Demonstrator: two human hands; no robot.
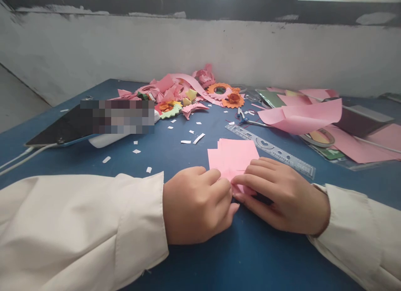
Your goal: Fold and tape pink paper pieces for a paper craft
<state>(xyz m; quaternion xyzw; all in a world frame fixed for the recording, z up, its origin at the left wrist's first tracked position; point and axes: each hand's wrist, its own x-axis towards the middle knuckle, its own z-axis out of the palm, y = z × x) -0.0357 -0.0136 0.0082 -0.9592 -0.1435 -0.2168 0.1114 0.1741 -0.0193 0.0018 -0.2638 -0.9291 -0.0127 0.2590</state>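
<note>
A pink folded paper (236, 155) lies on the blue table between my hands, with creases and overlapping flaps. My left hand (200, 203) is curled closed at the paper's near left edge, its fingers pressed on it. From the right, my right hand (278, 195) pinches the near corner between thumb and fingertips, and its other fingers rest over the paper's right side. The two hands nearly touch at that corner, and they hide the paper's near part. A clear plastic ruler (272, 151) lies just beyond the right hand.
Pink, orange and yellow paper flowers (184, 92) are heaped at the back by the wall. A tablet (62, 126) with a white cable stands at left. Blue-handled compasses (247, 120), pink sheets (303, 115) and a tape roll (318, 138) lie at right. White paper scraps (186, 142) are scattered about.
</note>
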